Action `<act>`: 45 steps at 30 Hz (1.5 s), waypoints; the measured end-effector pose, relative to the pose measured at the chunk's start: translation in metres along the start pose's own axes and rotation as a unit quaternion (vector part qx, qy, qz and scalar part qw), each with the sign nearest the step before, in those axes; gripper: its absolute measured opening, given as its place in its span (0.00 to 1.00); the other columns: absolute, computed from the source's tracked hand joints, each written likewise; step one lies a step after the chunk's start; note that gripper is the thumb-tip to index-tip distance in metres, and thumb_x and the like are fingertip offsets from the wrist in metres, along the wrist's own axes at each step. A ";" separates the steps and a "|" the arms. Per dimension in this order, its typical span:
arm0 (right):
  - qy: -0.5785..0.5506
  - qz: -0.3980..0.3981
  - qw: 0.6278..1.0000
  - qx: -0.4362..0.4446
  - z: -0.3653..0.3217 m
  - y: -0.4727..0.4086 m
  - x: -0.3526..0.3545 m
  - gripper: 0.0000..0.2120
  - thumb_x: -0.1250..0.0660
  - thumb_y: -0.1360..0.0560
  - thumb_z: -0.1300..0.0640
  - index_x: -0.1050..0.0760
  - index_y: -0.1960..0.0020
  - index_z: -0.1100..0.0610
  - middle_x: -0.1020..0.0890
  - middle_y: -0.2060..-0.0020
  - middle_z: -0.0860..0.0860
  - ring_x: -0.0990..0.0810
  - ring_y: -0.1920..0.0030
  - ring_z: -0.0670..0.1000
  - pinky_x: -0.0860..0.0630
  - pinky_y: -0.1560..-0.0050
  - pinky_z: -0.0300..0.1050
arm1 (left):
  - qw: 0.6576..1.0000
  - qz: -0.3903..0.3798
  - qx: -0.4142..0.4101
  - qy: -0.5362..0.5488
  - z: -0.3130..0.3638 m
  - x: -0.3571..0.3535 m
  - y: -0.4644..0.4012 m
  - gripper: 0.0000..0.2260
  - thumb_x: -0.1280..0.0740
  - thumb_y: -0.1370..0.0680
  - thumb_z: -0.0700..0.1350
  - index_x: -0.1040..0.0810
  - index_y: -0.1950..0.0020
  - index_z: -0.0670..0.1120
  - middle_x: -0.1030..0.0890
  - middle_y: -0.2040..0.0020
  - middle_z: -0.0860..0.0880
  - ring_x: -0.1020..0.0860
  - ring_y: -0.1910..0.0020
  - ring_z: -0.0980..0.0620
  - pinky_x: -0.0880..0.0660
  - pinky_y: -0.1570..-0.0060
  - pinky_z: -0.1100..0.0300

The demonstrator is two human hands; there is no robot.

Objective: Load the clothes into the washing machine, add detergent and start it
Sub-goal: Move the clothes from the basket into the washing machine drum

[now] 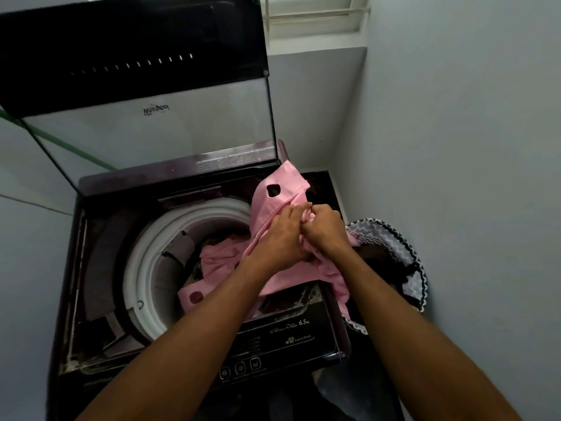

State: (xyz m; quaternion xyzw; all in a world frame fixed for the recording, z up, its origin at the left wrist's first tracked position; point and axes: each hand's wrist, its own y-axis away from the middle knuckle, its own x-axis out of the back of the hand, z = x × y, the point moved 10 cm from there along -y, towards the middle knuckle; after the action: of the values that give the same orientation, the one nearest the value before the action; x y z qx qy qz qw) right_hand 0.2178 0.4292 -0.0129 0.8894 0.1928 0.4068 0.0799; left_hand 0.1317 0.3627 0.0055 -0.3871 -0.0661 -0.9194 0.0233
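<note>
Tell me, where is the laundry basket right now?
In the head view, the grey zigzag-patterned fabric laundry basket stands on the right, between the dark top-loading washing machine and the wall.

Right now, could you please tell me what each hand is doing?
Left hand: fingers gripping the pink garment.
Right hand: fingers gripping the same garment.

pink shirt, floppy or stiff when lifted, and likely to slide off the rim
Probably floppy: the pink shirt folds and bunches where both hands, left and right, grip it. It looks light and thin. Draped over the washing machine rim, it could slide once released.
</note>
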 end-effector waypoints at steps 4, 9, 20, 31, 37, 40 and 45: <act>-0.020 0.054 0.997 0.048 -0.039 0.018 0.008 0.09 0.35 0.29 0.55 0.18 0.52 0.55 0.16 0.58 0.57 0.19 0.57 0.59 0.31 0.60 0.42 | 0.995 0.048 -0.027 0.082 -0.003 0.028 0.010 0.40 0.17 0.39 0.45 0.30 0.30 0.46 0.26 0.36 0.52 0.28 0.39 0.57 0.31 0.37 0.65; -0.042 0.087 0.989 0.112 -0.093 0.034 0.011 0.07 0.35 0.31 0.60 0.19 0.58 0.56 0.17 0.62 0.56 0.20 0.61 0.56 0.29 0.62 0.42 | 0.991 0.092 0.004 0.098 -0.023 0.061 0.023 0.25 0.18 0.37 0.45 0.23 0.43 0.44 0.21 0.48 0.52 0.24 0.54 0.59 0.28 0.56 0.71; -0.103 0.128 0.953 0.253 -0.199 0.082 -0.016 0.10 0.34 0.33 0.65 0.32 0.66 0.54 0.27 0.74 0.51 0.32 0.71 0.54 0.37 0.69 0.46 | 0.983 0.154 0.057 0.079 -0.061 0.156 0.078 0.17 0.21 0.35 0.45 0.27 0.54 0.51 0.24 0.60 0.59 0.25 0.62 0.65 0.33 0.66 0.75; -0.028 -0.078 0.960 0.266 -0.229 0.079 -0.161 0.04 0.35 0.28 0.62 0.30 0.60 0.58 0.20 0.63 0.60 0.23 0.60 0.62 0.33 0.63 0.50 | 0.970 0.162 0.181 0.028 -0.161 0.171 0.133 0.16 0.26 0.30 0.46 0.24 0.44 0.48 0.19 0.49 0.51 0.21 0.52 0.54 0.29 0.57 0.68; 0.082 -0.197 0.962 0.172 -0.168 0.061 -0.227 0.16 0.34 0.26 0.58 0.29 0.41 0.65 0.20 0.46 0.66 0.22 0.46 0.65 0.29 0.52 0.52 | 0.972 0.017 0.235 -0.006 -0.197 0.117 0.136 0.42 0.21 0.35 0.47 0.37 0.25 0.54 0.29 0.33 0.46 0.26 0.35 0.45 0.28 0.39 0.56; 0.120 -0.240 0.949 0.165 -0.148 0.060 -0.230 0.23 0.32 0.28 0.61 0.33 0.35 0.65 0.22 0.43 0.64 0.22 0.43 0.64 0.27 0.48 0.51 | 0.974 -0.008 0.227 -0.023 -0.194 0.103 0.129 0.41 0.22 0.31 0.46 0.38 0.23 0.52 0.34 0.30 0.46 0.29 0.33 0.46 0.31 0.39 0.59; 0.153 -0.214 0.944 0.197 -0.136 0.044 -0.202 0.24 0.30 0.31 0.61 0.28 0.36 0.59 0.23 0.42 0.61 0.24 0.42 0.63 0.27 0.41 0.55 | 0.980 -0.028 0.199 0.006 -0.175 0.084 0.108 0.37 0.24 0.28 0.43 0.37 0.23 0.50 0.34 0.32 0.48 0.27 0.35 0.48 0.27 0.37 0.53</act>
State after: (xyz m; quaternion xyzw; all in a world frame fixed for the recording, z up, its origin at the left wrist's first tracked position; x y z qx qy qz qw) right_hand 0.0070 0.3047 -0.0501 0.7523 0.4648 0.4649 -0.0424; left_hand -0.0407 0.2320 -0.0439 -0.3675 -0.2586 -0.8902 0.0746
